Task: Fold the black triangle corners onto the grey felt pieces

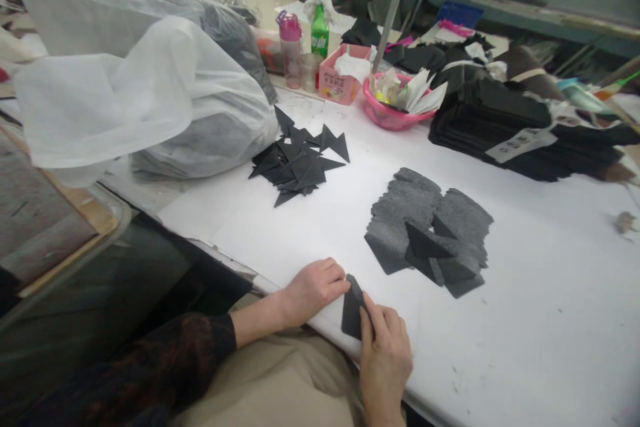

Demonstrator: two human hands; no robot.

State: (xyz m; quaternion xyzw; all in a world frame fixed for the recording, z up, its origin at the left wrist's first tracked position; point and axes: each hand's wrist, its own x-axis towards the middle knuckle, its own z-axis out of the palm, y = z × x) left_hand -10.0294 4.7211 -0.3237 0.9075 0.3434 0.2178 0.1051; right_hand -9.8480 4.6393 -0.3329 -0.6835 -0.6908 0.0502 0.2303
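Note:
Near the front edge of the white table, a small black piece [352, 310] is held between both hands. My left hand [315, 288] pinches its upper left corner with closed fingers. Fingers and thumb of my right hand [385, 350] are pressed on its right edge. Beyond the hands and to the right, overlapping rows of dark grey pieces [407, 203] lie flat, with a few black pointed pieces [425, 247] on their near side. A loose heap of black triangular pieces [300, 163] sits farther back to the left.
White plastic bags [200, 100] bulge at the left. Toward the back stand a pink-capped bottle [291, 53], a green bottle [320, 33], a pink box [340, 80] and a pink basket [395, 117] with papers. Stacked black material [530, 127] lies at the back right.

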